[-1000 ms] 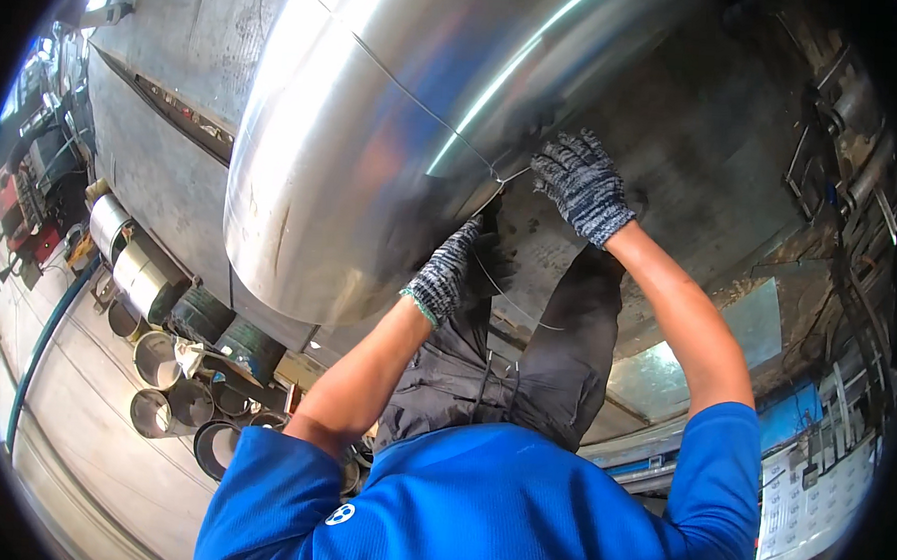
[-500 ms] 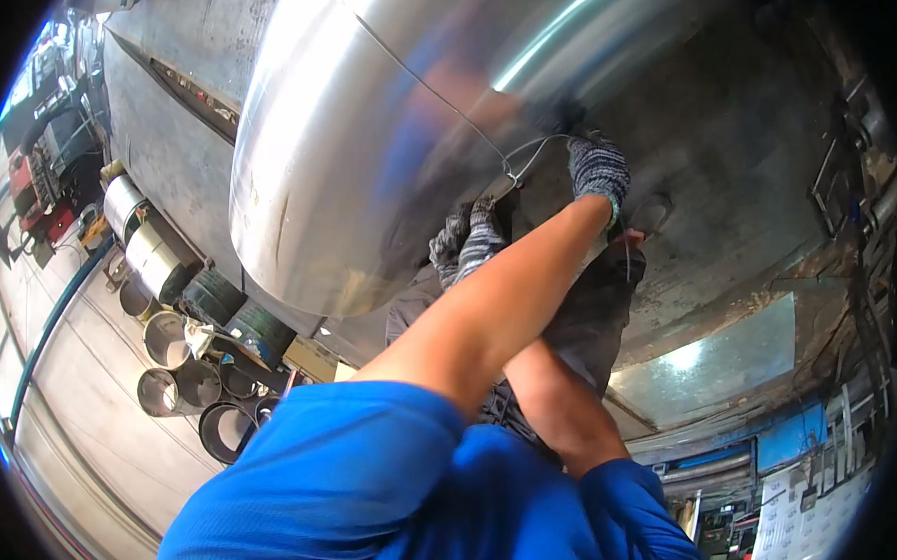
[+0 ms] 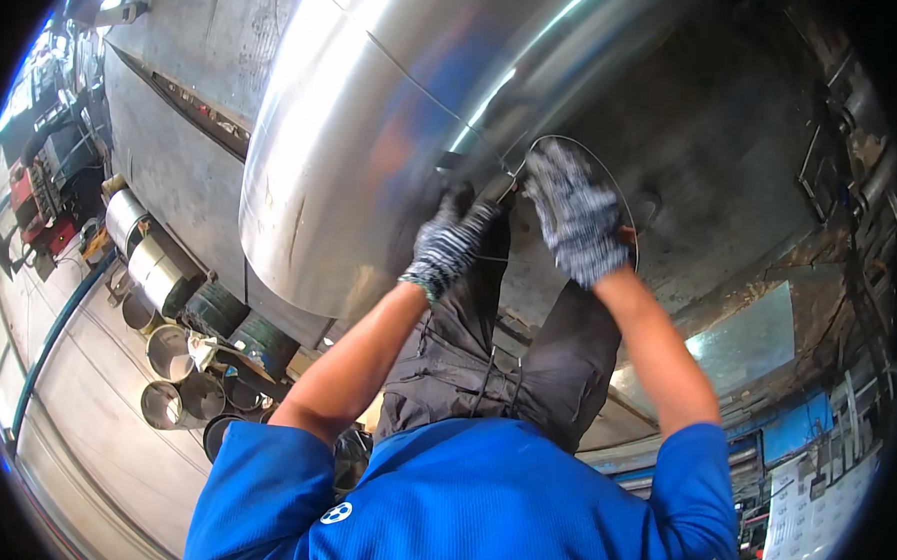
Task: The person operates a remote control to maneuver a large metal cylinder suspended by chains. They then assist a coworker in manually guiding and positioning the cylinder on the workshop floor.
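Observation:
A shiny sheet-metal cylinder (image 3: 313, 174) lies in front of me, with a thin wire (image 3: 403, 70) running across its curved surface. Near my hands the wire crosses itself, and a loose end arcs out over my right hand. My left hand (image 3: 448, 245), in a grey knitted glove, is against the cylinder's near side just below the crossing, thumb and fingers apart. My right hand (image 3: 576, 218), gloved likewise, is just right of the crossing, its fingers stretched out and somewhat blurred. No firm grip on the wire shows in either hand.
A dark metal plate surface (image 3: 734, 162) extends to the right, with a bright metal sheet (image 3: 746, 338) nearer me. Several metal tubes and drums (image 3: 154, 272) stand along the left. A hose (image 3: 56, 333) crosses the pale floor there. Metal bars and scraps line the far right.
My crossed arms have come apart: the left hand has moved left to the cylinder, the right hand to the right of the wire crossing. The loose wire end now arcs wider to the right.

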